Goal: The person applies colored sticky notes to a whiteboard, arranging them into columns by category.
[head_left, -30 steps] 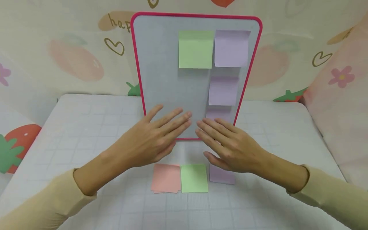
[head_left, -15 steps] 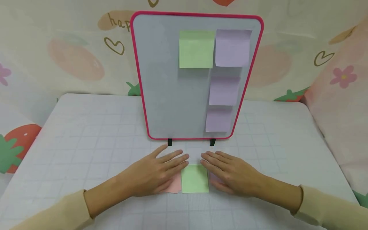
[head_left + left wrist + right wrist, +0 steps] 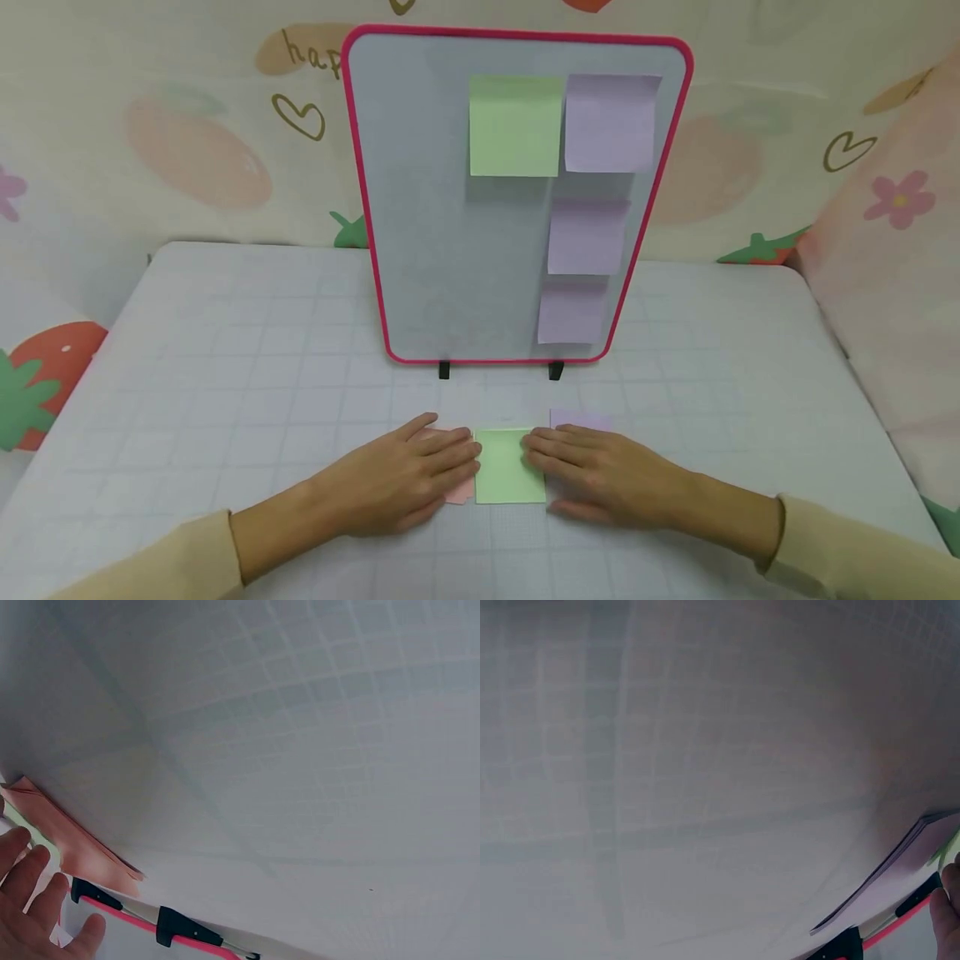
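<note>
My left hand [image 3: 412,475] lies flat with spread fingers over a pink sticky note pad [image 3: 461,493], covering most of it. In the left wrist view the pink pad [image 3: 82,840] shows beside the fingers. My right hand [image 3: 611,479] extends its fingers over a purple sticky note pad [image 3: 579,418], fingertips at the right edge of the green sticky note pad [image 3: 504,477]. The purple pad [image 3: 900,877] also appears in the right wrist view. Neither hand grips anything; whether the palms touch the pads, I cannot tell.
A pink-framed whiteboard [image 3: 442,217] stands upright behind the pads on black feet [image 3: 556,371]. It bears a green note [image 3: 514,125] and three purple notes, the highest [image 3: 611,123] at top right. A white grid-patterned cloth [image 3: 262,333] covers the table.
Both hands have come down from in front of the whiteboard toward me, onto the row of pads. The purple pad now shows slightly farther from me. The notes on the board are unchanged.
</note>
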`<state>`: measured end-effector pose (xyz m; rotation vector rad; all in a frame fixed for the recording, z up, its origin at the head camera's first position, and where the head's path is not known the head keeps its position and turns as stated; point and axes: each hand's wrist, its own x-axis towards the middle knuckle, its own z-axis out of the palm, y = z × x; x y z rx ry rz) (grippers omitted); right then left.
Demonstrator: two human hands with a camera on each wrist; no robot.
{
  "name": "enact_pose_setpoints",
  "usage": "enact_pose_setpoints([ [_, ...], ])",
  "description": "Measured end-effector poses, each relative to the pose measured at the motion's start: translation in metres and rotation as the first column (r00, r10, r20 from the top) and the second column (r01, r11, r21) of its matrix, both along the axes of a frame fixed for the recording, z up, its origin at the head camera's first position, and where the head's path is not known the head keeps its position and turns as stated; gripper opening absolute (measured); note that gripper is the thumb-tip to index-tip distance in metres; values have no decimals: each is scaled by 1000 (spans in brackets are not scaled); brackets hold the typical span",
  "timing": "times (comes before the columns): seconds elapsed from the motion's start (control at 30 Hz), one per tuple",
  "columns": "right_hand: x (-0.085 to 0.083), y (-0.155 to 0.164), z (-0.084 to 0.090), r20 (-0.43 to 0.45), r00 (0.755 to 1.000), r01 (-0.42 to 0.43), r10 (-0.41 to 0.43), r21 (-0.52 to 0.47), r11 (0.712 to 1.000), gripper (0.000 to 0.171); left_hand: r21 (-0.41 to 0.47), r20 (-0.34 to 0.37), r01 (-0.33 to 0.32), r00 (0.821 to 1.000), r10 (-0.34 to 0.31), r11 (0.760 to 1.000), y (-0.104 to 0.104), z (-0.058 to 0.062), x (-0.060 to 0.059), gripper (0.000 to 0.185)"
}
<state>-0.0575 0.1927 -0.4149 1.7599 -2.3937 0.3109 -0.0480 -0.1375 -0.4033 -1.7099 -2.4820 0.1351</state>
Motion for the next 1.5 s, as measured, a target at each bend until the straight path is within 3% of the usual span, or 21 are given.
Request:
enact_pose_setpoints([
  [0.27, -2, -4, -2, -17, 1000, -4, 5, 44, 999, 55, 25, -33, 21, 999, -21, 999, 1, -3, 0, 46],
  [0.6, -4, -9, -2, 0, 1000, 23, -23, 98, 995, 55, -12, -66, 27, 997, -28, 1000, 2, -1, -1, 47],
  [0.97, -4, -15, 1, -32, 999, 15, -12, 92, 996, 54, 13, -39, 26, 999, -25, 1000, 2, -1, 0, 46],
  [1.5, -8, -15, 7, 51, 999, 10, -17, 117, 993, 40, -17, -16, 14, 1000, -14, 1000, 2, -2, 0, 47],
])
